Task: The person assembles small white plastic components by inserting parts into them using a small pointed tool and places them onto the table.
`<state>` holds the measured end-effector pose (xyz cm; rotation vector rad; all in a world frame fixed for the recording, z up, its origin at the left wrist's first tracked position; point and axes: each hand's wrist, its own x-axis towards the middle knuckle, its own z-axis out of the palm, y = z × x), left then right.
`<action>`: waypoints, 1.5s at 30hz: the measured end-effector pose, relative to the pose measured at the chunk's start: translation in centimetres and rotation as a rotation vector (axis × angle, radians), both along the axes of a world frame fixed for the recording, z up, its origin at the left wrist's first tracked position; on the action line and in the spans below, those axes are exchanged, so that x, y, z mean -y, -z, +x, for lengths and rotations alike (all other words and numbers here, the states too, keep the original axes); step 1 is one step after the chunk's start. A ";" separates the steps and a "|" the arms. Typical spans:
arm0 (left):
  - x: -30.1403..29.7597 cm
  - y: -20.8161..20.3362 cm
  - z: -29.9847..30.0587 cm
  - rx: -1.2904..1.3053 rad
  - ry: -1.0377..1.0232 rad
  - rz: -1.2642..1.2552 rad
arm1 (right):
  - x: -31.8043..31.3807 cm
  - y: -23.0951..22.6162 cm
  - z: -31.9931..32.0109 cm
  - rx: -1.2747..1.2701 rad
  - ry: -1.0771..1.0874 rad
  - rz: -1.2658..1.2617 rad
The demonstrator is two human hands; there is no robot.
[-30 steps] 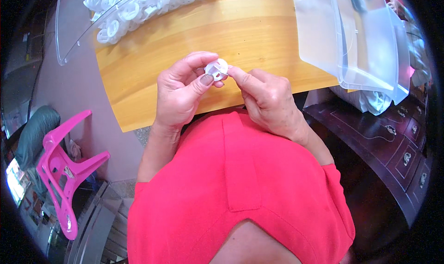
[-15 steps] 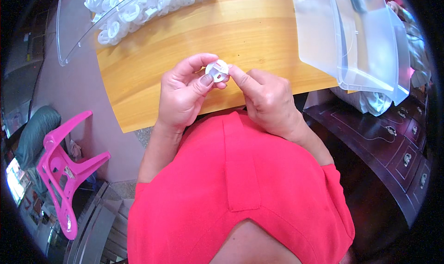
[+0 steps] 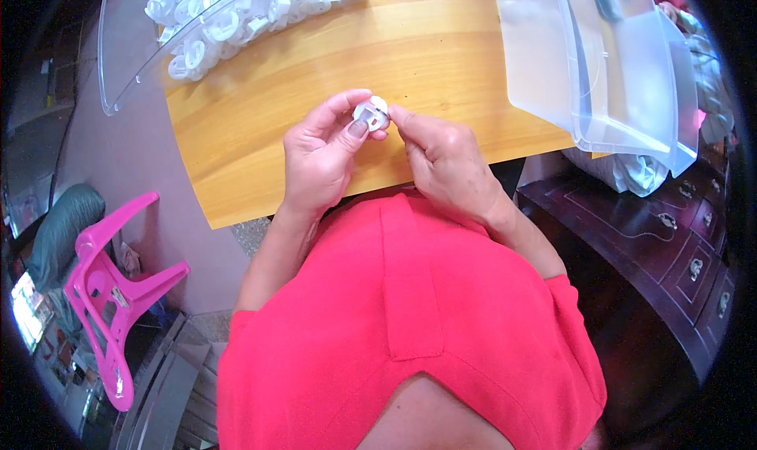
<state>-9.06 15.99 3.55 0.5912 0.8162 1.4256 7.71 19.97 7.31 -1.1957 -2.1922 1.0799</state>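
Over the near edge of the wooden table [image 3: 441, 63], my left hand [image 3: 323, 154] is closed on a small round white plastic part [image 3: 366, 117] with a raised middle and openings in it. Thumb and fingers grip it at its rim. My right hand [image 3: 449, 154] is closed in a pinch at the part's right edge, its fingertips touching or nearly touching it. A small dark bit shows at that edge, and what the right fingers hold, if anything, is too small to make out. At the far left lies a heap of similar white plastic parts [image 3: 225, 24].
A clear plastic sheet or bin wall [image 3: 118, 63] curves in front of the heap. Translucent plastic bins [image 3: 544, 63] stand at the right. A pink plastic stool [image 3: 98, 284] is on the left, and a dark wooden cabinet with drawers [image 3: 631, 229] on the right.
The white part is turned slightly in my left hand, which has shifted a little to the right. My right hand has tilted, its fingers curling in closer at the part's edge.
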 end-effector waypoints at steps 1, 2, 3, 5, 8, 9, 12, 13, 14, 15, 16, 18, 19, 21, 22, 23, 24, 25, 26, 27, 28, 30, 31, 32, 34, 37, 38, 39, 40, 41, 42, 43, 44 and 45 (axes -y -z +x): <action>-0.2 0.2 -0.1 0.002 0.010 -0.004 | -0.1 0.0 0.1 0.000 0.004 0.000; -0.4 0.3 -0.1 0.005 0.020 -0.007 | -0.1 0.0 0.1 0.017 0.003 0.037; -0.6 0.3 -0.1 0.005 0.024 -0.007 | -0.1 0.0 0.2 0.033 0.001 0.074; -0.5 0.0 0.0 0.088 0.022 -0.046 | 0.2 -0.5 0.3 0.086 -0.009 0.130; -0.4 -0.4 0.1 0.093 0.009 -0.074 | 0.4 -0.7 0.4 0.169 -0.023 0.223; -0.3 -0.4 0.1 0.093 0.012 -0.075 | 0.5 -0.8 0.4 0.199 -0.030 0.262; -0.4 -0.5 0.1 0.073 -0.019 -0.080 | 0.5 -1.4 0.5 0.259 -0.032 0.305; -0.4 -0.5 0.1 0.072 -0.017 -0.075 | 0.5 -1.5 0.6 0.259 -0.030 0.304; -0.4 -0.5 0.1 0.070 -0.014 -0.070 | 0.4 -1.5 0.6 0.263 -0.036 0.307; -0.4 -0.5 0.1 0.070 -0.012 -0.071 | 0.4 -1.5 0.6 0.266 -0.042 0.310; -0.4 -0.5 0.2 0.075 -0.011 -0.074 | 0.4 -1.5 0.6 0.267 -0.039 0.310; -0.4 -0.7 0.3 0.080 -0.007 -0.078 | 0.4 -1.4 0.6 0.260 -0.030 0.322; -0.4 -0.8 0.4 0.061 -0.018 -0.080 | 0.5 -1.4 0.6 0.259 -0.029 0.322; -0.4 -0.9 0.6 0.041 -0.028 -0.082 | 0.5 -1.6 0.5 0.295 -0.025 0.331; -0.3 -0.9 0.6 0.042 -0.035 -0.085 | 0.5 -1.6 0.6 0.295 -0.024 0.331; -0.3 -0.8 0.7 0.042 -0.042 -0.088 | 0.5 -1.6 0.6 0.325 -0.051 0.335; -0.3 -0.8 0.7 0.042 -0.042 -0.088 | 0.4 -1.6 0.7 0.356 -0.079 0.339; -0.2 -0.8 0.8 0.049 -0.043 -0.089 | 0.4 -1.6 0.7 0.356 -0.078 0.340; -0.2 -0.8 0.8 0.057 -0.045 -0.091 | 0.5 -1.5 0.7 0.361 -0.086 0.361; -0.3 -0.8 0.8 0.057 -0.045 -0.090 | 0.5 -1.4 0.7 0.367 -0.095 0.383; -0.2 -0.8 0.8 0.062 -0.038 -0.089 | 0.5 -1.5 0.7 0.367 -0.095 0.383; -0.2 -0.8 0.7 0.068 -0.031 -0.087 | 0.5 -1.5 0.6 0.408 -0.122 0.429; -0.1 -0.8 0.6 0.068 -0.032 -0.090 | 0.6 -1.4 0.6 0.407 -0.122 0.429; -0.1 -0.7 0.6 0.068 -0.032 -0.094 | 0.6 -1.2 0.5 0.389 -0.134 0.474; 0.0 -0.7 0.5 0.062 -0.032 -0.089 | 0.6 -1.1 0.5 0.370 -0.147 0.518; 0.1 -0.7 0.5 0.035 -0.029 -0.085 | 0.6 -1.5 0.4 0.408 -0.171 0.524; 0.2 -0.6 0.5 0.014 -0.027 -0.084 | 0.6 -1.6 0.5 0.472 -0.216 0.565; 0.3 -0.3 0.4 0.012 -0.025 -0.085 | 0.5 -1.7 0.5 0.535 -0.259 0.604; 0.4 0.0 0.2 -0.015 -0.006 -0.077 | 0.5 -1.9 0.5 0.536 -0.256 0.602; 0.4 0.2 0.0 -0.043 0.013 -0.069 | 0.5 -2.2 0.5 0.573 -0.293 0.602; 0.4 0.1 -0.2 -0.044 0.019 -0.071 | 0.4 -2.5 0.5 0.610 -0.328 0.601; 0.4 0.1 -0.3 -0.043 0.031 -0.070 | 0.3 -2.8 0.5 0.612 -0.322 0.597; 0.3 0.1 -0.4 -0.043 0.045 -0.069 | 0.0 -3.1 0.6 0.630 -0.368 0.568; 0.2 0.2 -0.4 -0.043 0.053 -0.071 | -0.2 -3.2 0.6 0.648 -0.413 0.538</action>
